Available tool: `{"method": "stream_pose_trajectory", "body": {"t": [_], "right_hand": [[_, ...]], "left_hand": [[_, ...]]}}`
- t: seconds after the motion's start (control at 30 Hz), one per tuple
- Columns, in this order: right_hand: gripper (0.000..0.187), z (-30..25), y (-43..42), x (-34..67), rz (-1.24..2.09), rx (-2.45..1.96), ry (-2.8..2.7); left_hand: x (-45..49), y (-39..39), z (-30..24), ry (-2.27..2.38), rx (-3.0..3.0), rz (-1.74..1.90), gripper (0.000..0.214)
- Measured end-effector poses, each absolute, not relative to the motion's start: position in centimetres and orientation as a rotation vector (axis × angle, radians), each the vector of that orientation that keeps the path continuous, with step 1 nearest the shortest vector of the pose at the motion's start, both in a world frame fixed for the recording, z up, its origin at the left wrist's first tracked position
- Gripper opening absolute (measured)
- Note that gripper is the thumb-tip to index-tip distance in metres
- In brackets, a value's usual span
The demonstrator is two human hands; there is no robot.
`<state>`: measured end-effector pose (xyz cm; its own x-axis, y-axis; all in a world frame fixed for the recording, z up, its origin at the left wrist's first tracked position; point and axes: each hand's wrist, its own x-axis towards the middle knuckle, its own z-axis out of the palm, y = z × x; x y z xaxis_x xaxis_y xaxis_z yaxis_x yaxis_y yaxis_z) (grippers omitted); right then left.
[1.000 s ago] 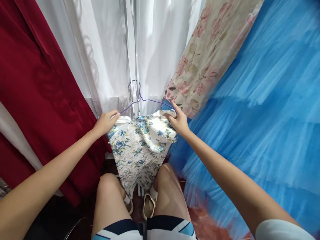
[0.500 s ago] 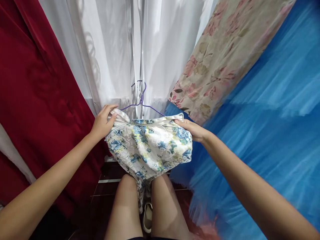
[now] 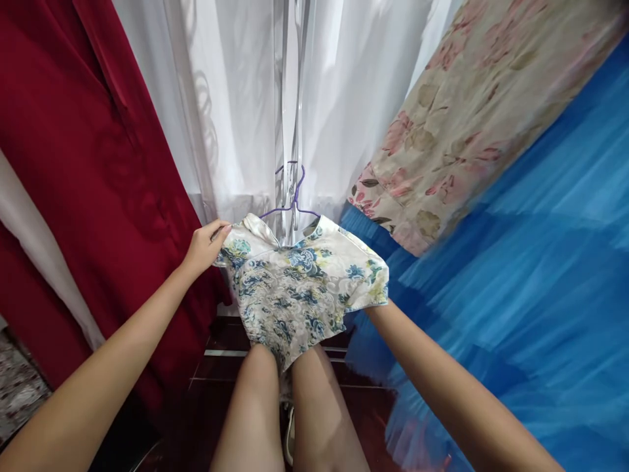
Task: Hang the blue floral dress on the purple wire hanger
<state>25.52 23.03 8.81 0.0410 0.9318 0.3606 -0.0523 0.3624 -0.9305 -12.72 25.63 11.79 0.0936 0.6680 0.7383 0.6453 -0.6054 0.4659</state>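
Pointing neckline (image 3: 293,246) forward, floral garment (image 3: 289,288) extends lengthwise toward knees (image 3: 260,364).

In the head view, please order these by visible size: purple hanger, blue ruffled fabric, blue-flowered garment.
1. Blue ruffled fabric
2. Blue-flowered garment
3. Purple hanger, partly hidden

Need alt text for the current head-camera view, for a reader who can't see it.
A person's left hand grips one side of a white-and-blue floral garment with a purple hanger at its neckline; the right forearm reaches to the opposite sleeve, which hides the right hand. Red cloth hangs at left, white fabric behind, pink-flowered fabric and blue tulle at right.
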Motion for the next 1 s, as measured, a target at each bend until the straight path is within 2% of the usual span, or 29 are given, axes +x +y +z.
{"method": "stream_pose_trajectory", "body": {"t": [0.17, 0.37, 0.53, 0.67, 0.8, 0.9, 1.0], "right_hand": [[0.065, 11.6, 20.5, 27.6, 0.987, -0.885, -1.309], [0.038, 13.9, 17.8, 28.6, 0.663, -0.967, -1.610], [0.034, 14.2, 18.4, 28.2, 0.620, -0.971, -1.550], [0.031, 14.7, 19.1, 28.5, 0.627, -0.938, -1.402], [0.027, 15.1, 17.8, 29.1, 0.609, -0.976, -1.184], [0.025, 14.4, 13.8, 28.2, 0.560, -1.055, -1.109], [0.020, 13.3, 7.6, 25.6, 0.289, -1.172, -1.149]], "left_hand": [[-13.8, 24.0, 10.4, 1.342, 1.932, 1.722, 0.031], [-10.7, 23.0, 10.0, 1.088, 1.242, 1.973, 0.044], [-9.7, 21.8, 9.7, 0.966, 1.120, 1.923, 0.040], [-10.1, 20.7, 11.4, 0.938, 1.355, 1.890, 0.044], [-9.9, 19.9, 15.0, 1.075, 2.017, 1.913, 0.061], [-8.7, 19.9, 16.4, 1.343, 2.635, 1.705, 0.074], [-6.7, 21.0, 15.4, 1.366, 2.920, 1.577, 0.086]]}}
